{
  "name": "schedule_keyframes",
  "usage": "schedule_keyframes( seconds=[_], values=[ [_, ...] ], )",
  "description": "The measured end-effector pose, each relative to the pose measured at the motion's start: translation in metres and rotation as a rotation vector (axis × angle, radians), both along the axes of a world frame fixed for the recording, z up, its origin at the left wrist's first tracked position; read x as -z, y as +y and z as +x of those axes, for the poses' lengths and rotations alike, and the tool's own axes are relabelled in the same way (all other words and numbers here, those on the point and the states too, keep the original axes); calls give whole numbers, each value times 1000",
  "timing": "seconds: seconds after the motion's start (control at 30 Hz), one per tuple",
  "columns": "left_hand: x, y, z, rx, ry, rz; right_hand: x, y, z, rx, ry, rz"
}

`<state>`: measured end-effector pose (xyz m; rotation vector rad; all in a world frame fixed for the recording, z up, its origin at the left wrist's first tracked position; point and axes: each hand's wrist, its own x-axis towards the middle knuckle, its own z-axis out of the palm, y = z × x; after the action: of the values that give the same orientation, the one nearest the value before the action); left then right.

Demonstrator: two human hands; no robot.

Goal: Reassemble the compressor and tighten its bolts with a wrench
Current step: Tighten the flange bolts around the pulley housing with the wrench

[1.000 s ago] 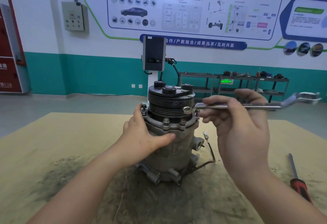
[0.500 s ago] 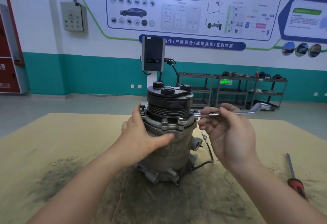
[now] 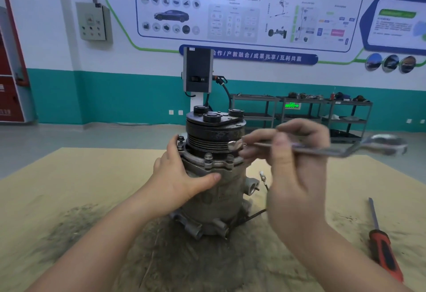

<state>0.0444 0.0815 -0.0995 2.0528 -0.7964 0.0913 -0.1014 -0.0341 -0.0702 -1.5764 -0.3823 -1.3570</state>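
The grey compressor [image 3: 214,197] stands upright in the middle of the table, its black pulley and clutch plate [image 3: 214,128] on top. Several bolts [image 3: 208,156] stick up from its flange. My left hand [image 3: 182,176] wraps around the body's left side, thumb across the front. My right hand [image 3: 297,165] grips the shank of a silver ring wrench [image 3: 341,151], blurred by motion. The wrench's near end [image 3: 235,144] sits by the flange's right side, level with the pulley grooves; whether it sits on a bolt I cannot tell.
A red-handled screwdriver [image 3: 382,248] lies on the table at the right. A black wire with a connector [image 3: 262,177] hangs off the compressor's right side. Dark grime stains the tan table cover [image 3: 69,188] around the base. Shelving racks [image 3: 322,116] stand far behind.
The wrench swung away from me and dropped onto the flange half a second ago; now its free end is back out to the right and the head is raised slightly. My left hand stays put.
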Motion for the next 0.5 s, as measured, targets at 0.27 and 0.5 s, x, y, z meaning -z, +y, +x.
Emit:
schedule_keyframes(
  seconds=[0.27, 0.5],
  values=[
    [1, 0, 2, 1, 2, 14, -10, -25, 10, -411, 182, 772],
    [3, 0, 3, -11, -8, 28, -11, -43, 15, -610, 330, 940]
  ],
)
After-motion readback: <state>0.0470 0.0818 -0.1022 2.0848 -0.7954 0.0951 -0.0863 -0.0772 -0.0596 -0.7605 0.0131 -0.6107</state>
